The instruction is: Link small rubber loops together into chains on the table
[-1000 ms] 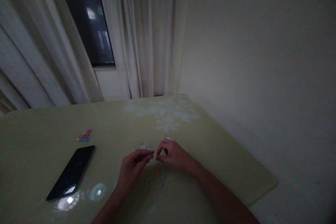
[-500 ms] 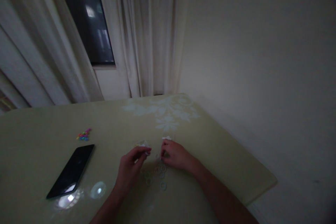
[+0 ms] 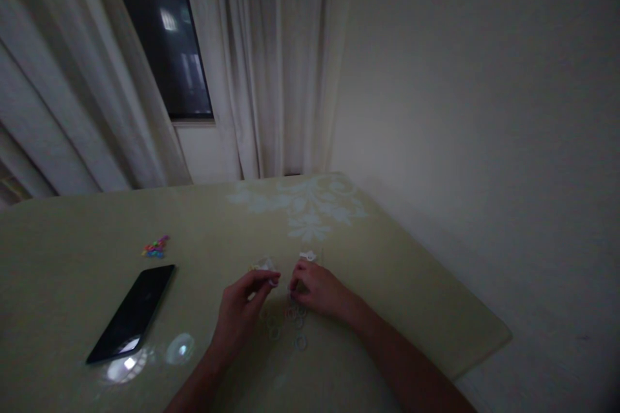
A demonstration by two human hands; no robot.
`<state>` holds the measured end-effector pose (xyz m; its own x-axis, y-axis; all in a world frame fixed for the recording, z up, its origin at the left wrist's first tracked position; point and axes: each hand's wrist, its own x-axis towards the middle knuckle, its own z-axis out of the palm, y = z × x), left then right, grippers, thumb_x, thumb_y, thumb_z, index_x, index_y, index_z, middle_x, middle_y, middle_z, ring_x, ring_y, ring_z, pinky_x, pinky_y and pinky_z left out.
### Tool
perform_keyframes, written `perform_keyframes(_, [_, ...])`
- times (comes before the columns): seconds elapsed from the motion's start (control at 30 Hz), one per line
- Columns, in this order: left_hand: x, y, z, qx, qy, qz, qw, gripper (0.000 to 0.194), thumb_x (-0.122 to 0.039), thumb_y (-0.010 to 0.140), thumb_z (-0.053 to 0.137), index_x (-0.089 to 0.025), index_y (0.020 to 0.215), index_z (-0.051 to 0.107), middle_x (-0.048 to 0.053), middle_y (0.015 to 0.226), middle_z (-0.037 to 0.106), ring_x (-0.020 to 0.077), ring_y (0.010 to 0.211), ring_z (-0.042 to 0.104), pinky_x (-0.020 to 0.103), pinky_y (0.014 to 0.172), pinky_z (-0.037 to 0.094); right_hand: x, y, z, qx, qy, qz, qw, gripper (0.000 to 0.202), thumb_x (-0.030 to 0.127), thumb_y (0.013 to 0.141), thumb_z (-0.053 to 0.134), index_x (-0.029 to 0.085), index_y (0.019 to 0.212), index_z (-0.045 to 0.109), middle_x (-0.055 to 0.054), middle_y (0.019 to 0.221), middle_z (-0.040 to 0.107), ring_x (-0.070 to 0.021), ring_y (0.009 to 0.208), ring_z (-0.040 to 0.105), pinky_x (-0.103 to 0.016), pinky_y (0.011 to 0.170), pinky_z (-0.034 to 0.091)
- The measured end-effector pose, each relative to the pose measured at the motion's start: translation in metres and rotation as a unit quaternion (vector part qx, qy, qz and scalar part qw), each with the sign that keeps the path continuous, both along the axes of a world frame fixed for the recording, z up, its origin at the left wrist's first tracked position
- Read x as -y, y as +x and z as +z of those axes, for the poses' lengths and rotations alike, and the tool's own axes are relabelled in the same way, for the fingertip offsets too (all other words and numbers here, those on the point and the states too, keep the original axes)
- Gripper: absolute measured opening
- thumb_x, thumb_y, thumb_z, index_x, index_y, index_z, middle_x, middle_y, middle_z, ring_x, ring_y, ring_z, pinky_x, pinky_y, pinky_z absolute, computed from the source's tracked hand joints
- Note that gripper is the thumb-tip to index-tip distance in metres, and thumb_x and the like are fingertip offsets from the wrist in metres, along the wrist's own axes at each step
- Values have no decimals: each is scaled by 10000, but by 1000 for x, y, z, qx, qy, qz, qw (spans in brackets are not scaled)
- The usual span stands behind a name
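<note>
At lower centre, the left hand (image 3: 238, 307) pinches a small piece (image 3: 274, 282); the right hand (image 3: 320, 288) curls nearly closed by the rings (image 3: 299, 322), any hold unclear. Likely picking out a ring, which calls for a fine pinch.

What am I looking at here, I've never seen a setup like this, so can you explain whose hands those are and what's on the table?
There's no robot here: these are a person's bare hands, viewed from a camera worn on their own head, looking forward and down. The left hand pinches a small pale piece. The right hand is beside it, fingers bent; whether it grips anything is too dim to tell. On the table lie loose pale rings near the hands, a clear packet and a small white item just beyond. Farther left are a dark phone-like slab and a little colourful pile.
</note>
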<state>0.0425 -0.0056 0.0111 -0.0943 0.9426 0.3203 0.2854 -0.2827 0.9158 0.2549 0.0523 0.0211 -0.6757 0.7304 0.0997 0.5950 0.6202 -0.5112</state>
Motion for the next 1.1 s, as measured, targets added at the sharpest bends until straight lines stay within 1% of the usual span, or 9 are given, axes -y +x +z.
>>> perform_keyframes(0.2, [0, 1, 0, 3, -5, -4, 1000, 166, -344, 851, 706, -235, 917, 813, 43, 876, 831, 211, 794, 785, 284, 754, 606, 2, -2, -3, 50, 49, -1, 998, 76, 174, 856, 672, 152, 927, 688, -70, 975, 637, -191, 884, 585, -284, 785, 439])
perform_keyframes(0.27, [-1, 0, 0, 9, -2, -8, 1000, 169, -345, 850, 703, -233, 914, 813, 46, 873, 831, 213, 789, 783, 288, 753, 605, 2, -1, -1, 38, 45, 2, 998, 86, 166, 846, 673, 152, 931, 676, -67, 980, 631, -191, 881, 577, -287, 783, 436])
perform_keyframes(0.37, [-1, 0, 0, 5, -3, -13, 1000, 177, -355, 851, 707, -231, 918, 814, 53, 891, 830, 223, 811, 778, 298, 762, 598, 2, 0, 2, -45, 0, -11, 999, 108, 126, 827, 673, 165, 928, 663, -34, 958, 613, -163, 848, 563, -266, 763, 426])
perform_keyframes(0.43, [-1, 1, 0, -9, -10, -23, 1000, 162, -355, 843, 723, -228, 892, 812, 52, 875, 824, 226, 806, 768, 297, 750, 591, 0, 1, 4, -113, -45, -25, 992, 117, 104, 826, 660, 170, 923, 655, -7, 911, 594, -139, 790, 544, -244, 721, 417])
perform_keyframes(0.53, [1, 4, 1, -19, -28, -59, 998, 142, -342, 848, 728, -227, 877, 806, 46, 857, 812, 223, 796, 756, 292, 739, 580, -2, 1, 4, -194, -109, -32, 974, 61, 142, 868, 641, 171, 921, 646, 17, 836, 561, -120, 725, 519, -227, 664, 402])
perform_keyframes(0.6, [3, 6, 2, -16, -36, -80, 996, 136, -326, 859, 718, -228, 894, 806, 46, 871, 809, 224, 811, 754, 297, 756, 578, -2, 1, 4, -227, -145, -32, 963, 38, 187, 889, 642, 169, 921, 648, 26, 797, 543, -116, 697, 503, -223, 634, 388])
perform_keyframes(0.73, [5, 8, 5, -10, -44, -88, 995, 135, -321, 860, 718, -213, 862, 800, 58, 845, 799, 239, 801, 746, 321, 762, 578, 0, 0, 6, -240, -185, -34, 952, 66, 185, 853, 670, 166, 916, 673, 26, 780, 553, -113, 680, 487, -220, 610, 369])
perform_keyframes(0.9, [5, 7, 4, -10, -54, -93, 994, 155, -350, 859, 731, -206, 859, 786, 57, 833, 788, 237, 800, 734, 326, 775, 574, 0, 0, 6, -246, -197, -22, 949, 68, 190, 825, 691, 169, 889, 697, 25, 773, 560, -111, 672, 475, -217, 599, 360])
perform_keyframes(1.1, [5, 9, 6, -4, -53, -95, 994, 154, -353, 846, 747, -202, 841, 776, 47, 796, 777, 226, 763, 727, 309, 732, 566, -3, -1, 1, -261, -209, -5, 942, 83, 196, 798, 705, 164, 874, 715, 33, 750, 548, -100, 640, 452, -220, 592, 351])
